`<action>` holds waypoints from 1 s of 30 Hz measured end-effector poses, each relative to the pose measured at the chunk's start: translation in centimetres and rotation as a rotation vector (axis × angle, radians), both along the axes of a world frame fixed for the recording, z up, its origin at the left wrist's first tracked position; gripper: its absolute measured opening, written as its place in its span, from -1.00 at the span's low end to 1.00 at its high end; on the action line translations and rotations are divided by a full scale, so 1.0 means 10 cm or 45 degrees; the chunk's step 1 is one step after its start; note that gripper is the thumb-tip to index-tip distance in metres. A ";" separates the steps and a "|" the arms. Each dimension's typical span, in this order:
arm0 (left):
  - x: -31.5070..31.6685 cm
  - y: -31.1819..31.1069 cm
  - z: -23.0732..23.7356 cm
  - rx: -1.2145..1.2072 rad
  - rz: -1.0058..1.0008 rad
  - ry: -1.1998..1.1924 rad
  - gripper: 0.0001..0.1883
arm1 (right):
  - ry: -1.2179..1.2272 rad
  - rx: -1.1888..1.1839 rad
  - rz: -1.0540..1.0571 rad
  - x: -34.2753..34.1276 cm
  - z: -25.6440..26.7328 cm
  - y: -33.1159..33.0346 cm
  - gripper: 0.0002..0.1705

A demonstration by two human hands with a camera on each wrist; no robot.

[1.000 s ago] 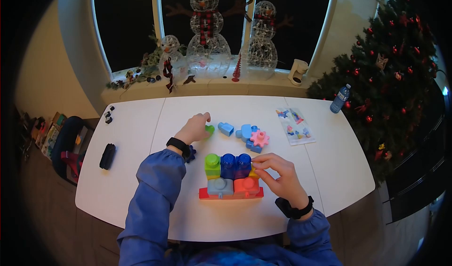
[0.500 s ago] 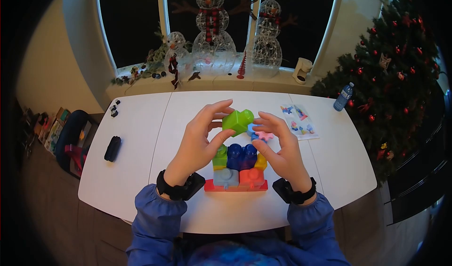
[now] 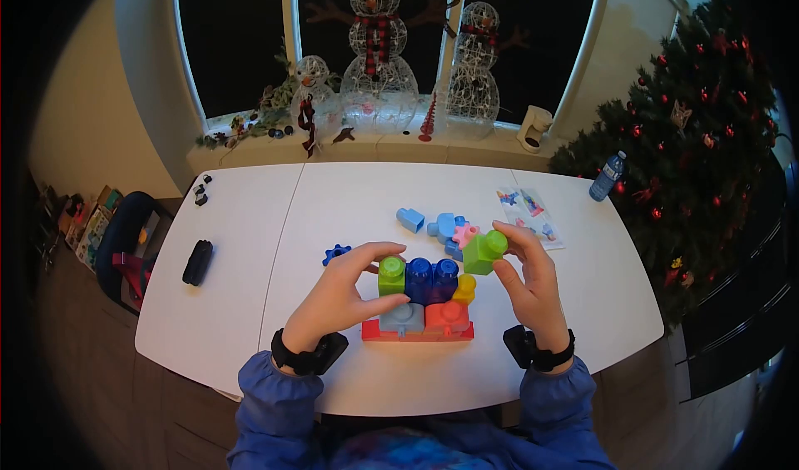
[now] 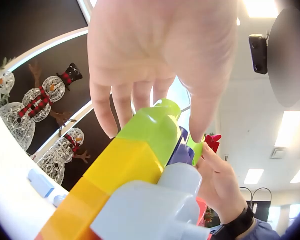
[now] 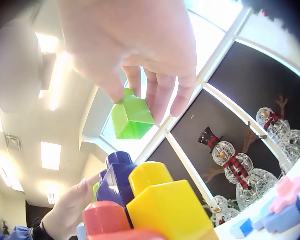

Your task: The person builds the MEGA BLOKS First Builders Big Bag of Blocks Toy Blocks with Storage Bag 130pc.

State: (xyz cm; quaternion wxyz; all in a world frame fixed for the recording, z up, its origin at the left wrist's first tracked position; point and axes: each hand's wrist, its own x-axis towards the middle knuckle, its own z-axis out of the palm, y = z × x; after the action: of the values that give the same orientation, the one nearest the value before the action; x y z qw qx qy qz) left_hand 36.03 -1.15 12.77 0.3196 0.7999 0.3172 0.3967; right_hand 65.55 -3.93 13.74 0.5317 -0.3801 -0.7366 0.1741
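Observation:
A toy block build with a red base (image 3: 379, 335) stands in front of me. It carries grey (image 3: 401, 318) and coral blocks (image 3: 447, 316), with green (image 3: 391, 280), dark blue (image 3: 431, 283) and yellow blocks (image 3: 465, 288) above. My left hand (image 3: 329, 303) spans the build's left end, thumb in front and fingers behind the upright green block. Between thumb and fingers, my right hand (image 3: 534, 287) pinches a loose green block (image 5: 132, 120), raised beyond the build's right end. Its hollow underside faces the build in the right wrist view.
Behind the build lie a light blue block (image 3: 409, 219), joined blue blocks (image 3: 441, 227) with a pink gear (image 3: 466, 235), and a dark blue gear (image 3: 336, 254). A picture sheet (image 3: 533, 216), a water bottle (image 3: 607, 176) and a black case (image 3: 197, 262) lie farther out.
My left hand fetched the loose green block from the table, brought it over the build and passed it to my right hand. The left hand then lowered to the build's left end.

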 end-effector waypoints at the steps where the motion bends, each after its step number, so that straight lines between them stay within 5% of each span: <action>1: -0.01 0.01 -0.07 -0.017 0.001 -0.025 -0.36 | 0.008 -0.038 0.020 0.00 -0.04 -0.03 -0.49; 19: 0.02 -0.05 -0.22 -0.057 0.120 -0.036 -0.49 | 0.008 -0.081 0.175 -0.04 -0.47 -0.01 -0.52; 30: 0.01 -0.06 -0.26 -0.082 0.154 -0.044 -0.50 | 0.053 -0.312 0.205 0.14 -0.31 0.15 -0.64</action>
State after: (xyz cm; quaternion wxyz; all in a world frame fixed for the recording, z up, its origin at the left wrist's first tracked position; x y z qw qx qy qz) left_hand 36.14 -1.77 10.15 0.3262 0.7616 0.3719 0.4186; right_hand 66.99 -2.40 10.60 0.4807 -0.3782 -0.7267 0.3127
